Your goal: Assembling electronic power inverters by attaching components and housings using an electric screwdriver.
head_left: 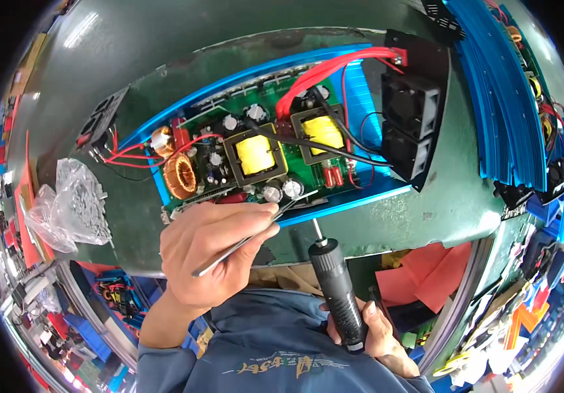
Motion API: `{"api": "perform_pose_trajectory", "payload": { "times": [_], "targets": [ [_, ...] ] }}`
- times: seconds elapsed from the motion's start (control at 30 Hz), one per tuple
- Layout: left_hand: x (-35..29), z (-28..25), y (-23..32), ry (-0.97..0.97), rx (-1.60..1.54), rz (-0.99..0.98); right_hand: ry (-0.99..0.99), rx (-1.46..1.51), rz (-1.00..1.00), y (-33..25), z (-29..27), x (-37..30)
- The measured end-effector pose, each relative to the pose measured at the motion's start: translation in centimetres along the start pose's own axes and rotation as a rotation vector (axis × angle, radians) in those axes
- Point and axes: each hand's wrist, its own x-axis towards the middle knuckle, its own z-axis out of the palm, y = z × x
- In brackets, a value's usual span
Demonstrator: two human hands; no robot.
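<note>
My left hand [193, 252] pinches a pair of metal tweezers [224, 258], its tips over the near edge of a blue metal housing [387, 192]. Inside that housing lies a green circuit board [267, 98] with yellow-wrapped transformers [256, 156], copper coils [180, 175] and capacitors. Wrapped around a black electric screwdriver [336, 288], my right hand [379, 327] holds it below the housing's near wall. The screwdriver's bit points up toward that wall; whether it touches is unclear. Red wires [321, 69] run from the board to a black end panel with fans [408, 108].
A clear plastic bag of small grey parts [79, 203] lies on the green bench [131, 232] at left. Beside it stands a black end plate [102, 121] wired to the board. Blue metal housings [501, 105] are stacked at right. Red sheets [426, 275] fill an open drawer below.
</note>
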Motion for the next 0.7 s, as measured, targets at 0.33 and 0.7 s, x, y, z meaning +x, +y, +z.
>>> {"api": "perform_pose_trajectory", "payload": {
  "times": [0.33,0.7],
  "targets": [
    [0.1,0.2,-0.3,-0.023,-0.035,0.045,-0.112,0.227,-0.037,2.7,-1.3,0.2],
    [2.5,-3.9,4.2,-0.127,0.019,-0.129,0.101,-0.107,0.024,0.2,0.7,0.0]
  ]
}}
